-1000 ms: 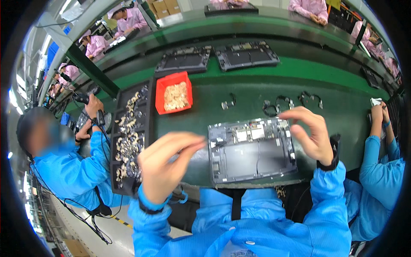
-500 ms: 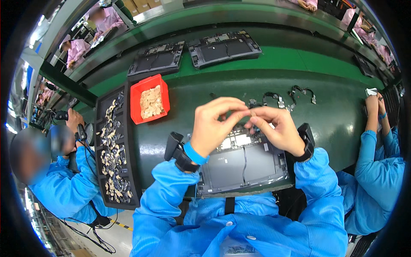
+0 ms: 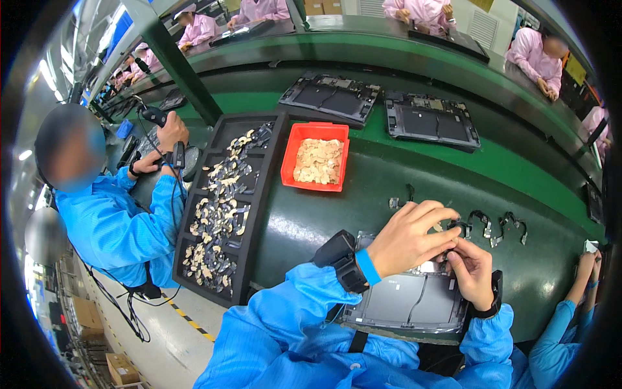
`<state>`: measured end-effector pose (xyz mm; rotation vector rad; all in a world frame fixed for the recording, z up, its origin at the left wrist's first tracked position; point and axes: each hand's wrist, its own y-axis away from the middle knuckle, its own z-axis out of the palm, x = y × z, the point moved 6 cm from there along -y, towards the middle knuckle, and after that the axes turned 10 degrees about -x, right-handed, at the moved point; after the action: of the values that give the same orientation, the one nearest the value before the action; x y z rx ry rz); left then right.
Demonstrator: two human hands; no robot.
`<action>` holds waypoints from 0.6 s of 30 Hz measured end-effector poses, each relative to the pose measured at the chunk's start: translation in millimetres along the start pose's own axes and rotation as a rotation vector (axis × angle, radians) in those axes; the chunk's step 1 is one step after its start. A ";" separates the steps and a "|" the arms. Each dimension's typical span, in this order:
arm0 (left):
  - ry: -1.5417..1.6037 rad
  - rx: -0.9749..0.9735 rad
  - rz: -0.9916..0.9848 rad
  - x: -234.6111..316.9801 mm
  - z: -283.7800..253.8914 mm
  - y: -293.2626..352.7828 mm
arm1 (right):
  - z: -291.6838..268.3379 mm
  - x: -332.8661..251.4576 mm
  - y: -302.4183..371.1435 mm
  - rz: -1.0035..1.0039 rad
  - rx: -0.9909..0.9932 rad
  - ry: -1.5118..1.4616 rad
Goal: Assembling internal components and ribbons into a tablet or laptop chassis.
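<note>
Under my hands lies an opened flat device (image 3: 402, 301), with dark battery panels and a circuit board along its far edge. My left hand (image 3: 414, 240) is over the board at the far right part of the device, its fingers bent and pressed together. Just nearer and to the right, my right hand (image 3: 473, 273) pinches close to the left fingertips. Small dark bits show around the fingertips, but the fingers mostly hide them, so what is held cannot be made out. Past my hands, thin black cables with connectors (image 3: 495, 232) lie on the green bench (image 3: 311, 236).
To the left, a black compartment tray (image 3: 256, 223) holds many dark and tan curved pieces. A red bin (image 3: 289, 162) beside it contains tan pieces. Two more opened devices (image 3: 332, 98) (image 3: 433, 124) lie farther back. Co-workers in blue sit on both sides; others in pink work beyond.
The view has swung left, so the scene sits farther right in the picture. My hands have shifted toward the device's far right part, the left now partly above the right.
</note>
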<state>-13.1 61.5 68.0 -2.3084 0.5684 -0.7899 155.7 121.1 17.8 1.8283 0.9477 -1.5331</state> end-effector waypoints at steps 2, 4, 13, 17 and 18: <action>-0.016 -0.015 0.032 2.8 -4.6 3.3 | -0.4 7.2 -2.0 0.028 -0.016 -0.076; -0.005 -0.045 0.062 4.6 0.2 7.9 | -3.0 5.7 -6.4 -0.068 0.002 0.009; 0.064 -0.016 0.039 -3.9 4.1 7.4 | -10.2 18.9 6.6 -0.052 0.087 -0.050; 0.079 -0.096 0.062 0.3 8.1 5.9 | -6.4 0.0 3.9 -0.163 0.156 0.223; 0.037 -0.096 0.030 -2.7 4.7 10.0 | -0.9 -6.4 -2.5 -0.184 0.137 0.290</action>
<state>-13.9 57.9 57.2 -2.3706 0.6690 -0.8091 153.7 122.2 24.3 2.1545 1.1986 -1.4957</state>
